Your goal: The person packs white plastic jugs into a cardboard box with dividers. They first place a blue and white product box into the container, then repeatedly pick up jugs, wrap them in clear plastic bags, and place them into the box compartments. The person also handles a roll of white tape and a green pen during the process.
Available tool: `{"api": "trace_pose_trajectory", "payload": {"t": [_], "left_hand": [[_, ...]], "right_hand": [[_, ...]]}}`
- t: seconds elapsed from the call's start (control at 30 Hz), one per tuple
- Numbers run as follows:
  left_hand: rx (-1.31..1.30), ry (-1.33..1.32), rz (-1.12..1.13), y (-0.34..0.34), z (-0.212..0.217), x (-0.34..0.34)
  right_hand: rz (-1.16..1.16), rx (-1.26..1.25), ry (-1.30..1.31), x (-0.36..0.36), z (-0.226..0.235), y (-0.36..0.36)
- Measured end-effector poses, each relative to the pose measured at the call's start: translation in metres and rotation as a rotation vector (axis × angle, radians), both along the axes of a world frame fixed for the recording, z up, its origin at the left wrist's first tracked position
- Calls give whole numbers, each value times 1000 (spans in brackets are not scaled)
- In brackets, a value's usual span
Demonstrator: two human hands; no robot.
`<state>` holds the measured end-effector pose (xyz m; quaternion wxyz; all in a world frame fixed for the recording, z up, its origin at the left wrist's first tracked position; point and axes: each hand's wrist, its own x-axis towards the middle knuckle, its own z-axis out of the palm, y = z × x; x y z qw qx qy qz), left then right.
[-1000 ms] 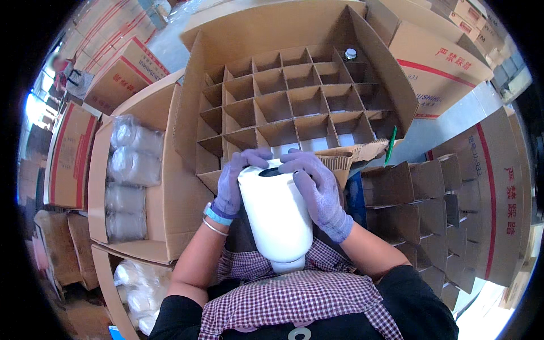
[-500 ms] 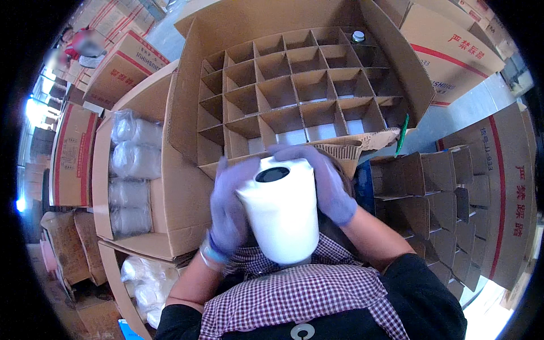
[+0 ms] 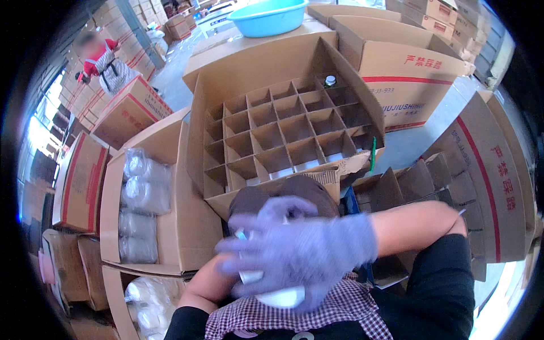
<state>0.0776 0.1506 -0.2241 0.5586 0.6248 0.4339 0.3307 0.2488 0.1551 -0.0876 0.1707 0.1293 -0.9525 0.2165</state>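
Note:
A smooth white vessel [image 3: 281, 297] is in front of my checked apron, mostly covered by purple-grey gloves. My right hand [image 3: 309, 249] reaches across it from the right, its fingers pointing left and smeared by motion. My left forearm comes up behind that hand. My left hand is largely hidden; gloved fingers [image 3: 286, 208] above the vessel may belong to it. A small turquoise-and-white bit [image 3: 242, 234] shows among the fingers; its kind is unclear. Just beyond stands an open carton [image 3: 195, 130] with cardboard dividers. One white-capped bottle [image 3: 330, 82] sits in its far right corner.
At left, a carton [image 3: 180, 226] holds clear-wrapped white vessels [image 3: 148, 195]. Another divided carton [image 3: 501, 187] opens at right. A blue basin [image 3: 267, 20] rests on a box behind. A person [image 3: 107, 65] in red stands at far left. A green strip [image 3: 373, 154] hangs on the carton's edge.
My right hand has swung left across the white vessel, covering its top and dark opening. My left hand has gone mostly out of sight behind it. The view has tipped up, bringing in the basin.

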Motion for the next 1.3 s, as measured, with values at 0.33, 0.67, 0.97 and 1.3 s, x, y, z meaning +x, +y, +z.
{"api": "trace_pose_trajectory", "payload": {"t": [0.33,0.67,0.97,1.3], "left_hand": [[93,263,256,-116,51,21],[-103,-181,74,-90,-18,-49],[-150,-204,-338,-74,17,-65],[11,-108,233,-85,-11,-12]], "right_hand": [[-774,-548,-151,27,-108,48],[-306,-333,-110,8,-45,12],[-84,160,-224,1,1,-14],[-477,-264,-260,9,-129,83]]}}
